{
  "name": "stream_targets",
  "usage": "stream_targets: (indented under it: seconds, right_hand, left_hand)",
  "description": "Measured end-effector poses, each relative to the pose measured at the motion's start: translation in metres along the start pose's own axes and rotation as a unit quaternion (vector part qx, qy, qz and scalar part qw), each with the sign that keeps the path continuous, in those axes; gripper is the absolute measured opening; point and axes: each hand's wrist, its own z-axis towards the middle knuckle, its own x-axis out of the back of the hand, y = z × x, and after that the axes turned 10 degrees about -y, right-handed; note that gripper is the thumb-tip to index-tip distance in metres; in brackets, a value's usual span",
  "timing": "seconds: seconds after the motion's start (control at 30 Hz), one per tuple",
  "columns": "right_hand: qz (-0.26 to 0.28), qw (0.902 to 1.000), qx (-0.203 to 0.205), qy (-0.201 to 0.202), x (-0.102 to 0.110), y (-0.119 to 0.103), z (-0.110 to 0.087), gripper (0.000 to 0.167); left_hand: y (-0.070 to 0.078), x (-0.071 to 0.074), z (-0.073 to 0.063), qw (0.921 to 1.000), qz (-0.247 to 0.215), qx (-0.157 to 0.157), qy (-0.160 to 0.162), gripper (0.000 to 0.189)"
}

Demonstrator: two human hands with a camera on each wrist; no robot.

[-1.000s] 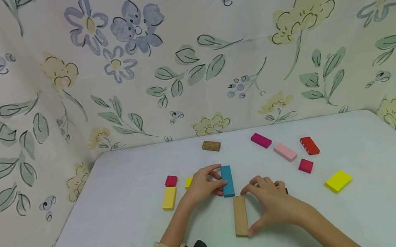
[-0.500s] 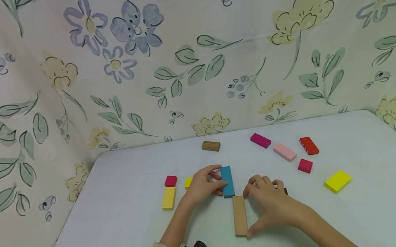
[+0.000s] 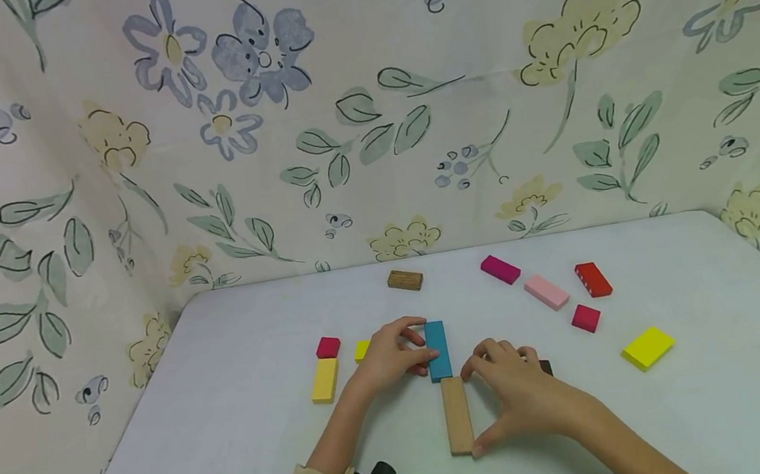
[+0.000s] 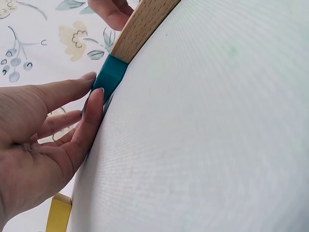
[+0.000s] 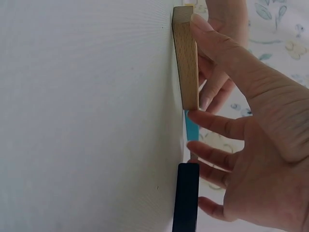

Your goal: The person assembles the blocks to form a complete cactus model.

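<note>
My left hand (image 3: pixel 389 352) holds a flat blue block (image 3: pixel 437 351), index finger at its far end and thumb on its left side. In the left wrist view, the blue block (image 4: pixel 112 75) meets the end of a plain wooden block (image 4: pixel 145 26). My right hand (image 3: pixel 518 387) spans the right side of that wooden block (image 3: pixel 457 416), thumb at its near end and index finger at its far end. A dark block (image 5: pixel 186 198) lies beyond the right fingers, mostly hidden by the hand in the head view.
Left of the hands lie a red block (image 3: pixel 328 347), a pale yellow block (image 3: pixel 324 380) and a partly hidden yellow block (image 3: pixel 362 351). A brown block (image 3: pixel 405 280) lies at the back. Magenta (image 3: pixel 500 269), pink (image 3: pixel 547 292), red (image 3: pixel 594 279) and bright yellow (image 3: pixel 648 348) blocks lie to the right.
The wooden block has shifted slightly left, and the blue block has slid a little toward me. Its near end now meets the wooden block more in line. Both hands keep nearly the same pose.
</note>
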Motion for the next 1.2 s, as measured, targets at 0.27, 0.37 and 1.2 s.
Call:
stream_targets:
  seconds: [0.27,0.37,1.2]
  right_hand:
    - [0.020,0.9992,0.036,-0.006,0.004,0.001,-0.001,0.082]
    - [0.075,0.9962,0.039,-0.016,0.008,0.001,-0.001,0.077]
    - [0.457,0.8782,0.034,-0.138,-0.007,0.014,0.007,0.020]
  left_hand:
    - [0.001,0.000,-0.001,1.0000,-0.002,-0.008,0.002,0.053]
    - [0.001,0.000,0.000,0.9999,0.001,-0.011,0.001,0.053]
    - [0.001,0.000,0.000,1.0000,-0.006,-0.005,-0.004,0.055]
